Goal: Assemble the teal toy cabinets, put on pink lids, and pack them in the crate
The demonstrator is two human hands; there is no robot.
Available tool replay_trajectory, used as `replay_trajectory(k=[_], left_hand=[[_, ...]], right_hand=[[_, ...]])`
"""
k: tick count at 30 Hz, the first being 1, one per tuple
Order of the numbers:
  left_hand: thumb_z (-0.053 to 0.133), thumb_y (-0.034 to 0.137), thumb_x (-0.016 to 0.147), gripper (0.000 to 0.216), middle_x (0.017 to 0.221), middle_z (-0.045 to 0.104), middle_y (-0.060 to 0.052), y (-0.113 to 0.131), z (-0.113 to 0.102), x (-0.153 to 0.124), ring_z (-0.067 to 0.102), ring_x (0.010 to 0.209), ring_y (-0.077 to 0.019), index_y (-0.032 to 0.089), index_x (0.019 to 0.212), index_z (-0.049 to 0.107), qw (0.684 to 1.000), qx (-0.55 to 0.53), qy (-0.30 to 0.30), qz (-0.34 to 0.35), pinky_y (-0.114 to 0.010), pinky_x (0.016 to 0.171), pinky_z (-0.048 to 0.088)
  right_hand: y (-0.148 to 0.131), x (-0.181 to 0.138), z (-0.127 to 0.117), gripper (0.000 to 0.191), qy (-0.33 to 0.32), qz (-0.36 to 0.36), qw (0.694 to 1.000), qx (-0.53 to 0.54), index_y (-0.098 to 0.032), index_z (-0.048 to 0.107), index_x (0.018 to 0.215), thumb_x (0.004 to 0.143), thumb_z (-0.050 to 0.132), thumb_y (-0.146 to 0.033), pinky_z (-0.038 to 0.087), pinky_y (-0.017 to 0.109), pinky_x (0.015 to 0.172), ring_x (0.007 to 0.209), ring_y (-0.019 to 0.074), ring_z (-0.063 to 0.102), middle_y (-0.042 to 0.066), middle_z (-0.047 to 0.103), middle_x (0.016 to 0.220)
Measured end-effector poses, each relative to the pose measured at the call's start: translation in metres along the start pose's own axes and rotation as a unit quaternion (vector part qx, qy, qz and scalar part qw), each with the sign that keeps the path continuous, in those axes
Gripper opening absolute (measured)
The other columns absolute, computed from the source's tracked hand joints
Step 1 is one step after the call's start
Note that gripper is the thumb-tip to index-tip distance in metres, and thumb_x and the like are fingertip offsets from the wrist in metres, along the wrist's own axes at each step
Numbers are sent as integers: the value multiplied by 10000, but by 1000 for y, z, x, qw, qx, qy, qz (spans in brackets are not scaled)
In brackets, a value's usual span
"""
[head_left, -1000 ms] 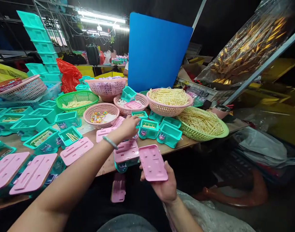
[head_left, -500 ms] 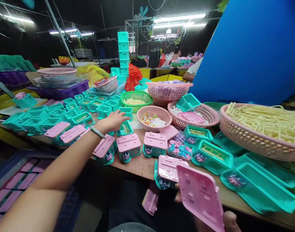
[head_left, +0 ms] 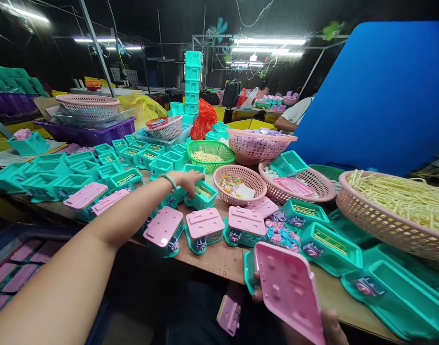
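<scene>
Reaching: the left hand (head_left: 190,182) had its thumb and fingers closed on the rim of a teal box (head_left: 201,204) with yellow sticks (head_left: 204,192) in it.
Pink lid (head_left: 289,292): the right hand (head_left: 332,328) gripped it, inside face showing, nearer and to the right of the left grip.
Pink basket (head_left: 234,199): it sat just right of the left grip.
Covered boxes (head_left: 205,223): they stood nearer than that grip.
Box step: this looked like fetching a box; the next move seemed to call for a tight hold and a level lift.
Hand change: half a second before, the left fingers were spread loose by the box; the lid stayed held.
</scene>
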State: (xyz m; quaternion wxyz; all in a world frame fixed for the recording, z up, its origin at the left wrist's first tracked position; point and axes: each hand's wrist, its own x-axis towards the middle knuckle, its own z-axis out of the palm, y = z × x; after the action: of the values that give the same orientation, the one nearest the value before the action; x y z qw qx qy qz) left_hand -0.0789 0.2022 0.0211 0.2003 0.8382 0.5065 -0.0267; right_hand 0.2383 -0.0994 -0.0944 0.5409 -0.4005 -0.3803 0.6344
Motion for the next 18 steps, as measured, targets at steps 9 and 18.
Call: replay_trajectory(k=[9, 18], left_hand=[[722, 509, 788, 676, 1306, 668, -115, 56, -48, -89, 690, 1119, -317, 194, 1369, 578, 959, -266, 70, 68, -405, 840, 594], [891, 537, 629, 714, 1150, 741, -98, 134, 102, -199, 715, 1024, -298, 197, 1202, 632, 791, -611, -12, 10, -373, 845, 578]], right_hand=[[-56, 39, 69, 696, 61, -116, 989, 73, -312, 629, 1402, 942, 419, -791, 582, 559, 1013, 1140, 325, 735, 96, 776, 1219], [-38, -26, 62, 639, 10, -73, 997, -3, -285, 620, 1417, 960, 495, -714, 509, 511, 1108, 1255, 314, 663, 67, 701, 1366]])
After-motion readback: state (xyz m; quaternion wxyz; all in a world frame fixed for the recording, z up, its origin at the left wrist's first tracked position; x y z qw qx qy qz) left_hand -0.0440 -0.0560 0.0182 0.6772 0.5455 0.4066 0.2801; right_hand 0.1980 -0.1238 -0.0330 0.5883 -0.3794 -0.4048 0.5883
